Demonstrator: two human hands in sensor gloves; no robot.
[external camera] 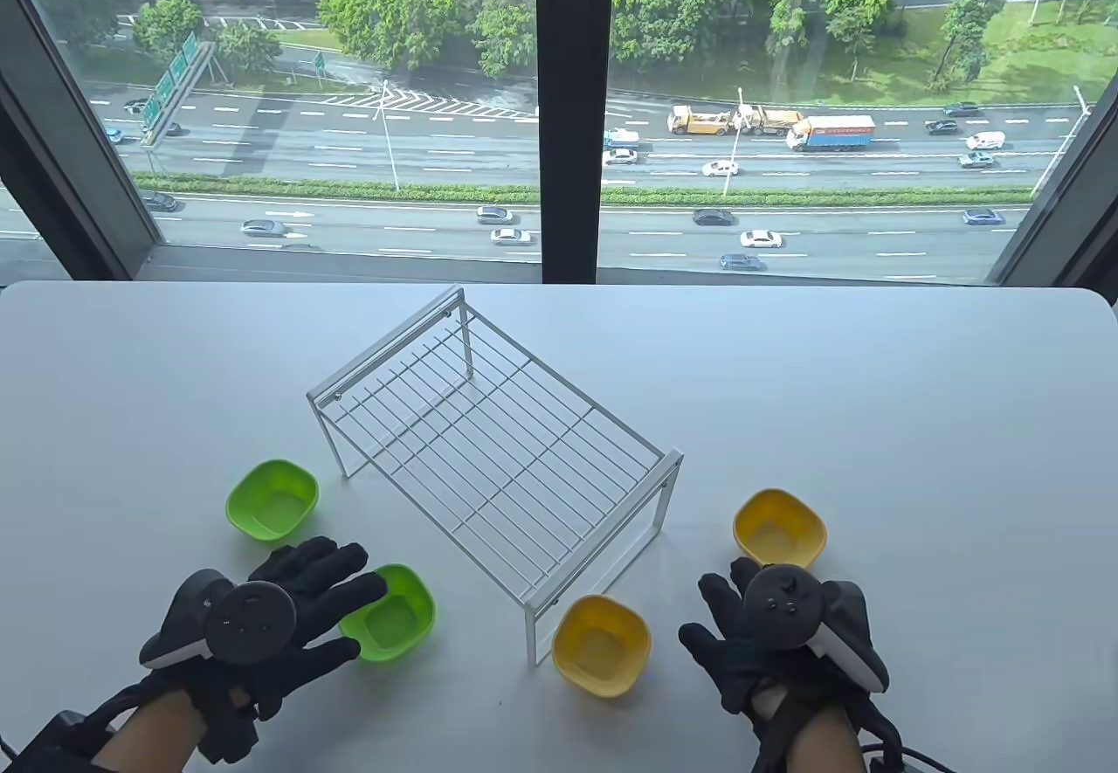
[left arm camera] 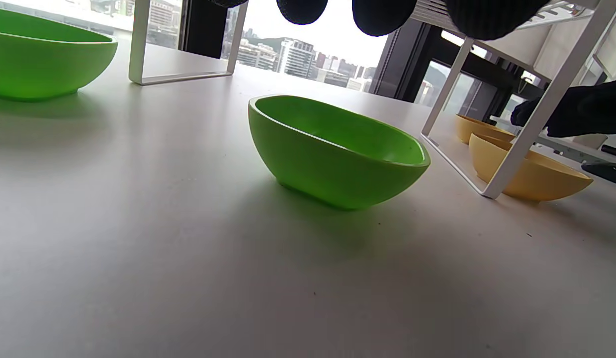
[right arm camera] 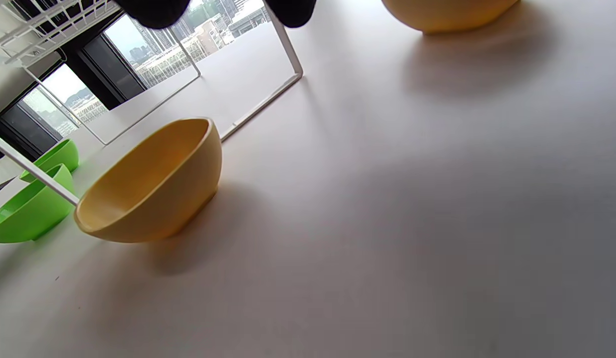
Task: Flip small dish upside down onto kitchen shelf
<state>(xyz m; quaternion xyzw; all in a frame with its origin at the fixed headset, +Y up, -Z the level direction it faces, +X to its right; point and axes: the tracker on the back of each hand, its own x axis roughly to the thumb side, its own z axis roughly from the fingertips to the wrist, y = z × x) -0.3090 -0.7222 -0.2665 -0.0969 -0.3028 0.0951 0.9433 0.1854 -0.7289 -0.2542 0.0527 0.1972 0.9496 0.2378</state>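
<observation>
A white wire kitchen shelf (external camera: 489,441) stands mid-table. Four small dishes sit upright around it. A green dish (external camera: 393,614) lies front left, also in the left wrist view (left arm camera: 332,149), with a second green dish (external camera: 272,500) behind it. A yellow dish (external camera: 603,644) lies front right, also in the right wrist view (right arm camera: 153,186), with a second yellow dish (external camera: 779,528) behind. My left hand (external camera: 288,607) is open, fingers spread above the near green dish's left rim, holding nothing. My right hand (external camera: 742,633) is open and empty between the yellow dishes.
The white table (external camera: 917,424) ends at a window ledge behind the shelf. The shelf's leg frames (left arm camera: 516,149) (right arm camera: 268,94) stand close beside the near dishes.
</observation>
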